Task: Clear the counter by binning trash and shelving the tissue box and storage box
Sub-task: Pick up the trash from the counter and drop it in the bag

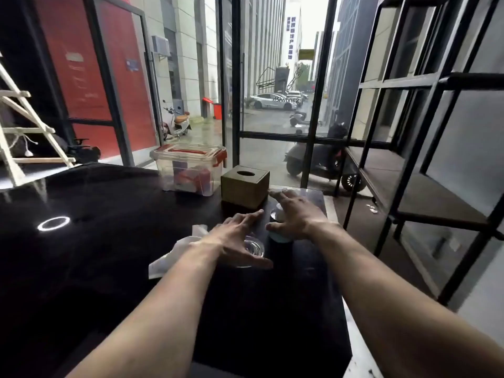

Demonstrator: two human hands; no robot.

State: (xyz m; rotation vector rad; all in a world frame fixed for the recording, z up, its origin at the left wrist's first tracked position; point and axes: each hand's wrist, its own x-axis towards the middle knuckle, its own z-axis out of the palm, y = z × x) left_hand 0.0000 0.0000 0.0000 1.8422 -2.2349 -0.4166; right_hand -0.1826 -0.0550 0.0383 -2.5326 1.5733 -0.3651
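Note:
A brown cube tissue box (244,187) with a round top hole stands near the far end of the black counter (109,255). Left of it is a clear storage box (188,170) with a red-latched lid. A crumpled white tissue (174,255) lies beside my left forearm. My left hand (240,236) hovers with spread fingers over a clear plastic cup (252,249). My right hand (293,214), fingers apart, is over a pale blue cup (279,236), partly hiding it. Neither hand clearly grips anything.
A black metal shelving rack (425,159) with dark shelves stands to the right of the counter. A white wooden ladder frame (24,132) leans at the far left. Glass doors and windows (272,118) face a street beyond the counter's far end.

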